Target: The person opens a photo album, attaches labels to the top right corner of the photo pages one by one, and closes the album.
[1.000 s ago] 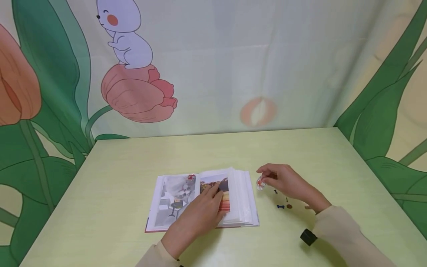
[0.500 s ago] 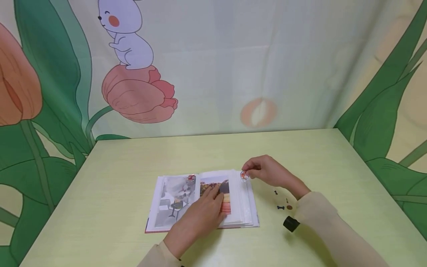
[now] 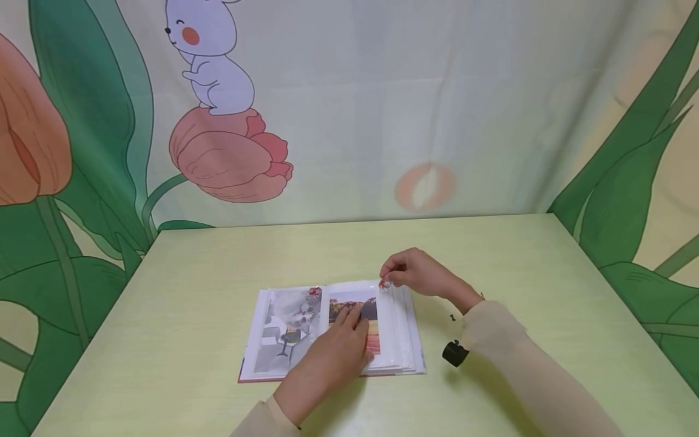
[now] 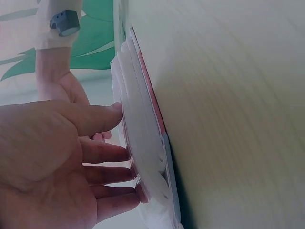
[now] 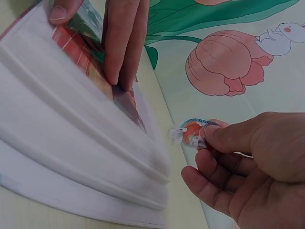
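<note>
A photo album lies open on the table, with a grey photo on its left page and a colourful photo on its right page. My left hand rests flat on the right page, fingers extended over the photo; in the left wrist view its fingertips meet the page edges. My right hand pinches a small clear plastic clip with an orange design between thumb and index finger. In the head view the clip is right at the top edge of the right-hand pages. A red piece sits at the left photo's top corner.
A small dark bone-shaped piece lies on the table right of the album, near my right sleeve. That sleeve covers other small pieces. A printed curtain hangs behind the table.
My right hand has moved left with the clip, from beside the album to the top edge of its right-hand pages. The left hand has stayed on the page.
</note>
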The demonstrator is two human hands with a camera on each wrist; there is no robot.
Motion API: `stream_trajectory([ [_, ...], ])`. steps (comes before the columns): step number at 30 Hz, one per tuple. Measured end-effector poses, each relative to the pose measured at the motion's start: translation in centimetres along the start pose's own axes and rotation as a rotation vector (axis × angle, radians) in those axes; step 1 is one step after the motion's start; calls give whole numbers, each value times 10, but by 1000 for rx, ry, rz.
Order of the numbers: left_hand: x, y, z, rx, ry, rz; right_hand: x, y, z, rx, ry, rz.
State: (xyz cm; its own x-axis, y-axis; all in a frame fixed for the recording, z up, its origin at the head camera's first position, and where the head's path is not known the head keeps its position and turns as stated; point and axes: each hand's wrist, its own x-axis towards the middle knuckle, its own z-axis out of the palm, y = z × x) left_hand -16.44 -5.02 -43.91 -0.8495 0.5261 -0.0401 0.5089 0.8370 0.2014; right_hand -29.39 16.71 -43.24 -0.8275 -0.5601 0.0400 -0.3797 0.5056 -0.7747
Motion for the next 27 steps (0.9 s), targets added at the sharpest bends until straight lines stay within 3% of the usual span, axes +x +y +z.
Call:
stream_trajectory([
  [27, 1, 2, 1, 27, -21, -11, 27, -3, 15, -22, -83, 18],
])
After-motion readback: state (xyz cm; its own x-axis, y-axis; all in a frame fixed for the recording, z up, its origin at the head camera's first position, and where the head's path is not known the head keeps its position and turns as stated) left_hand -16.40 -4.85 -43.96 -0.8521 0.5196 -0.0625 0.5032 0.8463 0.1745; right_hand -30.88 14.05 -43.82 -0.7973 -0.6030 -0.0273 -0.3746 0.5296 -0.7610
